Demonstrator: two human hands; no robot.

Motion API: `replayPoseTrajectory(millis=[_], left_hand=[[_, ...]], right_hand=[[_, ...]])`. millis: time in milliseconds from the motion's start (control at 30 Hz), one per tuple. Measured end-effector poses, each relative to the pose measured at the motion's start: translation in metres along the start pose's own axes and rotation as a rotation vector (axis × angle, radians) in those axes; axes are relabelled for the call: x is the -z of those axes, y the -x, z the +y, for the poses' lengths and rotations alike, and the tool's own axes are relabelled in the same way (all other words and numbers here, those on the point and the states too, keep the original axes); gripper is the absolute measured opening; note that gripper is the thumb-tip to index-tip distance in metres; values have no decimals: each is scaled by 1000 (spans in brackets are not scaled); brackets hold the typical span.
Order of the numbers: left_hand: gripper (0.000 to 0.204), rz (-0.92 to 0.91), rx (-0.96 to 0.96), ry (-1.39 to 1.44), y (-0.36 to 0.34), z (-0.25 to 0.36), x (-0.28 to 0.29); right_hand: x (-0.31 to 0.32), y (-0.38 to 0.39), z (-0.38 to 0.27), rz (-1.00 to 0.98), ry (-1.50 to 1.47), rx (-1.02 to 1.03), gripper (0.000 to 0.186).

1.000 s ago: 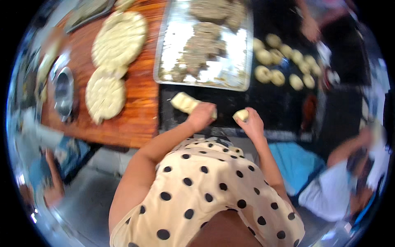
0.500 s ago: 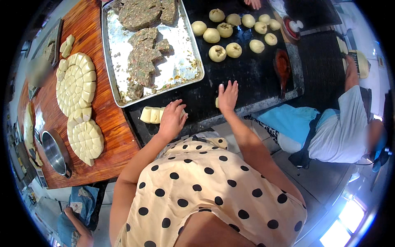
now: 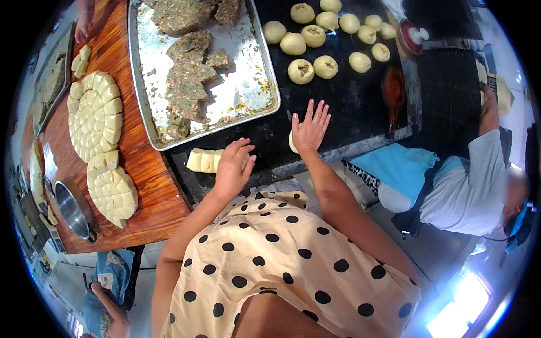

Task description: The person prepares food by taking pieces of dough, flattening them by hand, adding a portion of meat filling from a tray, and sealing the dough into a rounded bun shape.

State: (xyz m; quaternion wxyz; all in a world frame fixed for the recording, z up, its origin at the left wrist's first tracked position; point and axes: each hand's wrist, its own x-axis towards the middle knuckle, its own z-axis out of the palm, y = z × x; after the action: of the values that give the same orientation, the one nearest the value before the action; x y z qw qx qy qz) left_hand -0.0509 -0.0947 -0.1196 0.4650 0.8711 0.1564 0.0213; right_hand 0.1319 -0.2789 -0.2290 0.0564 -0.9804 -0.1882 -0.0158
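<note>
Palm down, fingers fanned wide, a right hand (image 3: 310, 133) covered a dough piece (image 3: 292, 142) at mid-frame, where even, centred pressure probably served best. Left of centre, the left hand (image 3: 232, 167) lay loosely curved over a dough strip (image 3: 203, 160); whether it gripped could not be told.

My right hand (image 3: 310, 133) covers most of a dough piece (image 3: 292, 142), leaving only a pale sliver at its left. My left hand (image 3: 232, 165) hides part of the right end of the dough strip (image 3: 203, 160). My view's far edge cuts off the silver tray (image 3: 271, 107) and a co-worker's arm (image 3: 84, 17) at left; another co-worker's head (image 3: 515, 190), right, is blurred.
</note>
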Motion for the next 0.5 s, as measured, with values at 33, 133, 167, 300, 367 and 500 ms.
replayPoseTrajectory(millis=[33,133,167,300,367,500], left_hand=[[27,0,-8,4,0,4,2],[26,30,-20,10,6,14,15],[25,58,-31,4,8,11,19],[24,50,88,-34,27,-14,22],[24,65,114,-25,22,-16,22],[24,43,43,50,24,7,22]], right_hand=[[0,-1,1,-1,0,7,69],[-6,-4,9,-107,-97,-64,65],[-7,-11,16,-169,-213,-100,63],[-13,-29,14,13,-119,-25,66],[-4,-31,7,51,-96,10,67],[-10,-29,9,13,-71,-25,70]])
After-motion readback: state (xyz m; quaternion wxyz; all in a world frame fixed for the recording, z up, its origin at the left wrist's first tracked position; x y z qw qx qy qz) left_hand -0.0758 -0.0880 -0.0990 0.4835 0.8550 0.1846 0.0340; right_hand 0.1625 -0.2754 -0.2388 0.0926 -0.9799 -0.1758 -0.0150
